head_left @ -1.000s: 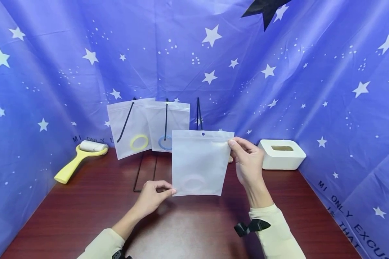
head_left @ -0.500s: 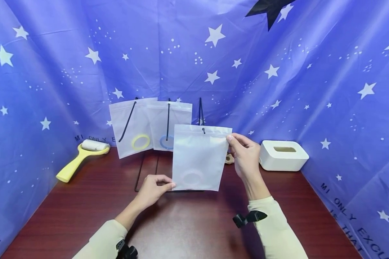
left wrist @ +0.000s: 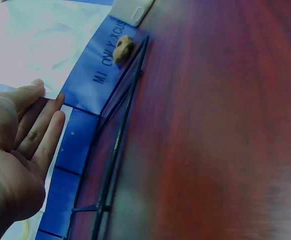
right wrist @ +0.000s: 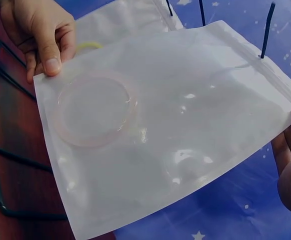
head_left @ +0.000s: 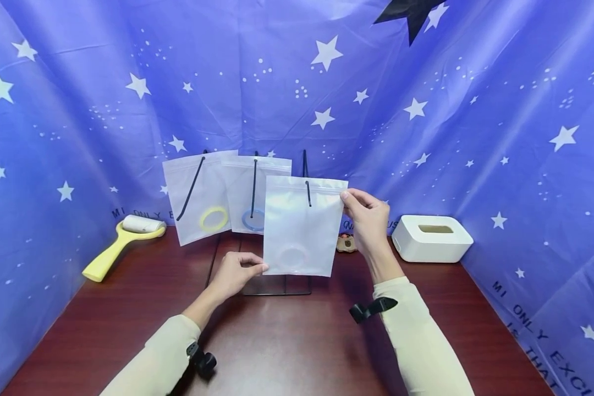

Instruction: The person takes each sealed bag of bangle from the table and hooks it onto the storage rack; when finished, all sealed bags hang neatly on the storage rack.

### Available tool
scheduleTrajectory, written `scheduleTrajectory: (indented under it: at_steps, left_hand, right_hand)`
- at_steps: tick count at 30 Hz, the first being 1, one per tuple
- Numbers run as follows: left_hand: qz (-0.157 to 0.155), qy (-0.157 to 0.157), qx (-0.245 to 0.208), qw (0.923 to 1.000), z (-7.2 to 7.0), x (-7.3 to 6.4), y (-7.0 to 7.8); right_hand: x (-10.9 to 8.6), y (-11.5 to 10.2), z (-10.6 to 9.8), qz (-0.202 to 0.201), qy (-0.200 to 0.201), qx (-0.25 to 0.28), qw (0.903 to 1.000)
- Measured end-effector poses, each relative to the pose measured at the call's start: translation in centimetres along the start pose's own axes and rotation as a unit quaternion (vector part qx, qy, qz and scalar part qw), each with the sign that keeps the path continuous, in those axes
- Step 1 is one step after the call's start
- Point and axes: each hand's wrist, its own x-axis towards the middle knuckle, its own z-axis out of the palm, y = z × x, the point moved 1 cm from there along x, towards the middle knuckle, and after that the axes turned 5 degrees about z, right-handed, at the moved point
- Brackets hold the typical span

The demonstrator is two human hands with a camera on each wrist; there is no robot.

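A frosted white zip bag (head_left: 302, 225) hangs with its top hole over the right-hand black hook (head_left: 309, 193) of a wire rack. Through its film a pale pink ring (right wrist: 96, 109) shows near the bottom. My left hand (head_left: 235, 274) pinches the bag's lower left corner between thumb and fingers. At the upper right edge, my right hand (head_left: 371, 223) pinches the bag just below the seal. To the left, one bag with a yellow ring (head_left: 213, 219) and another with a blue ring (head_left: 253, 220) hang on their own hooks.
The rack's black wire base (head_left: 277, 293) stands on the dark red table (head_left: 287, 341). A yellow-handled lint roller (head_left: 111, 253) lies at the left, a white tissue box (head_left: 433, 239) at the right. A small brown object (head_left: 346, 243) sits behind my right hand. Starry blue cloth surrounds the table.
Both hands have moved the bag upward and away toward the rack. The hook, earlier behind the bag, now pokes through its hole and shows in front. The other bags stay hanging.
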Motion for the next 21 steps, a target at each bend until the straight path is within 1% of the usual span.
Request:
scheduleTrajectory:
  at_steps: [3, 7, 13, 18, 21]
  left_hand:
    - [-0.001, 0.002, 0.004, 1.0, -0.2, 1.0, 0.1]
    - [-0.005, 0.01, 0.001, 0.9999, -0.4, 2.5, 0.1]
    - [-0.016, 0.02, -0.003, 0.9997, -0.2, 4.4, -0.6]
    - [-0.04, 0.043, -0.003, 0.9983, 0.1, 5.8, -0.8]
    - [-0.038, 0.053, -0.018, 0.9977, 0.2, 6.7, -1.0]
  right_hand:
    - [1.1, 0.0, 0.2, 0.008, 0.004, -0.018, 0.9998]
    - [2.7, 0.2, 0.6, 0.022, 0.018, -0.037, 0.9989]
    - [4.7, 0.8, 1.4, 0.031, 0.044, -0.046, 0.9975]
    - [6.2, 1.1, 2.0, 0.039, 0.048, -0.045, 0.9971]
    - [7.0, 1.3, 2.3, 0.042, 0.057, -0.04, 0.9966]
